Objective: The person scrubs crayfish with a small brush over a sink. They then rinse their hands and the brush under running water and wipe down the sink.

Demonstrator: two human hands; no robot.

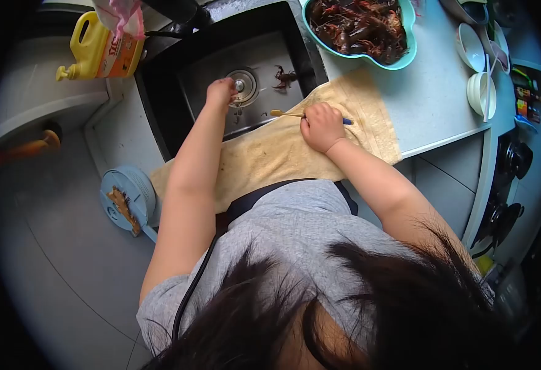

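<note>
My left hand [221,92] is over the sink, beside the round drain strainer [246,83]. Its fingers are curled closed, and what they hold, if anything, is hidden. A single dark crayfish [284,78] lies on the sink floor to the right of the drain. My right hand [324,126] rests on a yellow towel [264,159] at the sink's front edge. It is wrapped around a thin brush [292,114], whose yellowish head points left toward the sink; a blue end sticks out on the right. A turquoise basin [409,38] full of crayfish [363,28] stands behind the right hand.
The black sink [153,92] is set into a light counter [434,98]. A yellow jug [98,52] stands at its left. Bowls [477,92] with chopsticks sit at the counter's right end. A blue round mop bucket [141,185] is on the floor at left.
</note>
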